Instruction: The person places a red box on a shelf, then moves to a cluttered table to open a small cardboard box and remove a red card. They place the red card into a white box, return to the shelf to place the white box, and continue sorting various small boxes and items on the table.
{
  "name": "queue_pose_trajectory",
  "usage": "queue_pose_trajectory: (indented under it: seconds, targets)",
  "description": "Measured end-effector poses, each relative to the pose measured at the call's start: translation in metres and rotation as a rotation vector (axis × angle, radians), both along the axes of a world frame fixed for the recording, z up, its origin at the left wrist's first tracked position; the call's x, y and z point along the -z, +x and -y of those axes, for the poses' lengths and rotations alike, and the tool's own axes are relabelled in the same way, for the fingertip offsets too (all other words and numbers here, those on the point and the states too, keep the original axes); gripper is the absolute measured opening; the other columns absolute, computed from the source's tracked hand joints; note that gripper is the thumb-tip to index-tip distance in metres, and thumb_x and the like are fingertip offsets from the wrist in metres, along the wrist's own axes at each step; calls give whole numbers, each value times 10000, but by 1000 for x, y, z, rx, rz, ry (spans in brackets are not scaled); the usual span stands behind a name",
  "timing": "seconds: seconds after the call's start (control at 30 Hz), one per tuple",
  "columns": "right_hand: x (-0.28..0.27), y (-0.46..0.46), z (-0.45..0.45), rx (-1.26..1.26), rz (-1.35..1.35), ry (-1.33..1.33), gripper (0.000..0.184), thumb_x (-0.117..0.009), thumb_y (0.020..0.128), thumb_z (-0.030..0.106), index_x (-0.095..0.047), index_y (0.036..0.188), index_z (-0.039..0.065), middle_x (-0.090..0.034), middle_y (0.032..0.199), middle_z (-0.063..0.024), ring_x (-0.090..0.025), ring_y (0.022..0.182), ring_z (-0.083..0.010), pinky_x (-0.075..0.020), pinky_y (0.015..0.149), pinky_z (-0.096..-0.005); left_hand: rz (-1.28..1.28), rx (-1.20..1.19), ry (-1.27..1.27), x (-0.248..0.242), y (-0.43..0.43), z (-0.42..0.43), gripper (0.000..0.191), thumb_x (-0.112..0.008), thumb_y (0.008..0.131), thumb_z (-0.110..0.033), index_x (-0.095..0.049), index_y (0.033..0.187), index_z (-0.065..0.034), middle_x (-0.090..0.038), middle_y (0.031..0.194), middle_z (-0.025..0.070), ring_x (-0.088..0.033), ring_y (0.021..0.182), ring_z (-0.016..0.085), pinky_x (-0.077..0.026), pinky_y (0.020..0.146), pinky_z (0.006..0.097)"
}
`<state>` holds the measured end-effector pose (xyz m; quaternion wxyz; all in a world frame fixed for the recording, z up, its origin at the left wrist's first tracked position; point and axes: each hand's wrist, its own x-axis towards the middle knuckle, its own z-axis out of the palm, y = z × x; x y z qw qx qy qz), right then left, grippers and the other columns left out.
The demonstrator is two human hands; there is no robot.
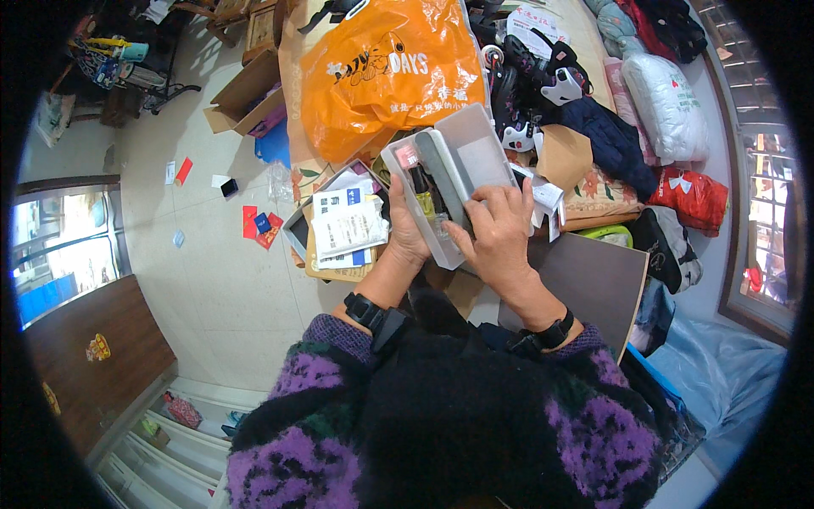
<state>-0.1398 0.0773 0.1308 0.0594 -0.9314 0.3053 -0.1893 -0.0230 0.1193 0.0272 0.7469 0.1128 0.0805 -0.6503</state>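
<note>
A translucent plastic case (443,250) lies opened in front of me, its lid (467,130) folded out to the right. My left hand (407,226) grips the case along its left side. Inside are a long grey nail file (441,168), a small bottle of yellow liquid (422,191) and a pink-and-white item (405,154). A white strip lies along the file. My right hand (499,232) reaches over the case from the right, thumb and forefinger at the file's near end. Whether those fingers pinch the file or only rest there is unclear.
Below left, a box (299,232) bears printed white packets (350,226). Beyond the case lie an orange plastic bag (388,70) and inline skates (540,76) on the bed. A brown board (585,273) stands at right. Red envelopes (249,221) lie on the tiled floor (222,286).
</note>
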Motion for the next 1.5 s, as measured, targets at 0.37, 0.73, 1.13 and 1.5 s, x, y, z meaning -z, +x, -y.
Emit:
queue_pose_trajectory:
  seconds: [0.37, 0.73, 1.13, 1.5]
  targets:
    - [-4, -25, 24, -17, 159, 394, 450, -669, 861, 336, -625, 1133, -20, -545, 1214, -230, -489, 1140, -389, -391, 975, -479, -20, -55, -22, 5, 10, -6, 792, -543, 826, -721, -526, 1342, -120, -619, 1242, 116, -614, 1121, 279, -519, 966, 459]
    - [47, 4, -26, -224, -42, 287, 697, -702, 806, 169, -410, 1405, -35, -380, 1484, -216, -355, 1363, -428, -323, 1086, -551, 142, -57, 292, 17, -2, -10, 784, -311, 893, -780, -464, 1305, -131, -577, 1170, 125, -608, 1079, 254, -538, 908, 397]
    - [-8, 4, 3, -130, 351, 566, 502, -558, 889, 94, -471, 1360, -59, -504, 1373, -243, -479, 1286, -376, -351, 1089, -424, 31, -133, -54, 0, 24, 12, 846, -513, 797, -792, -521, 1324, -130, -642, 1167, 90, -639, 1056, 246, -546, 910, 414]
    - [9, 21, 13, -225, 176, 346, 364, -651, 824, 60, -628, 1187, 40, -515, 1387, -185, -459, 1290, -360, -343, 1076, -473, 64, -79, 38, -6, 15, 37, 855, -377, 821, -837, -497, 1267, -117, -593, 1072, 106, -634, 1011, 237, -573, 845, 389]
